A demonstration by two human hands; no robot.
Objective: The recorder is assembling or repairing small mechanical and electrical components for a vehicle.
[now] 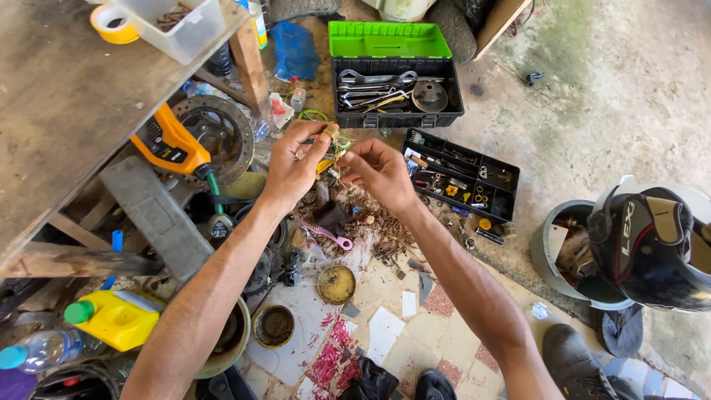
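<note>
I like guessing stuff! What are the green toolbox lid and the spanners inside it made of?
The toolbox lid looks like plastic: bright green, smooth, moulded ribs. The spanners look like bare metal: silvery grey and shiny in the light, probably steel.

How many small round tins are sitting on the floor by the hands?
2. One yellowish round tin lies below the hands; one darker, dirty round tin sits lower left of it. Clutter may hide others.

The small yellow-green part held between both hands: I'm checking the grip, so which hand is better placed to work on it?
Probably the right hand: its fingertips only pinch the edge of the small yellow-green part, free to move. The left hand wraps it, steadying.
</note>
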